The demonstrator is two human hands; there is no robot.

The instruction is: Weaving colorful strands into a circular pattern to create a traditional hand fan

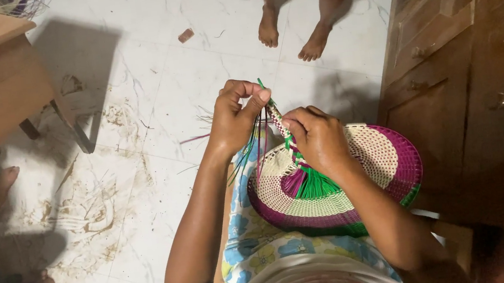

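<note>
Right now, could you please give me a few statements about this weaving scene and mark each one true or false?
1. The left hand pinches thin green and purple strands. True.
2. The round woven cream, purple and green basket lies on the white tiled floor. False: it rests on the person's lap.
3. The right hand grips the braided strip. True.
4. Nobody else is nearby. False: another person's bare feet stand ahead.

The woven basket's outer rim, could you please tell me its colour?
Purple, with a green patch, on the woven basket; head view.
</note>
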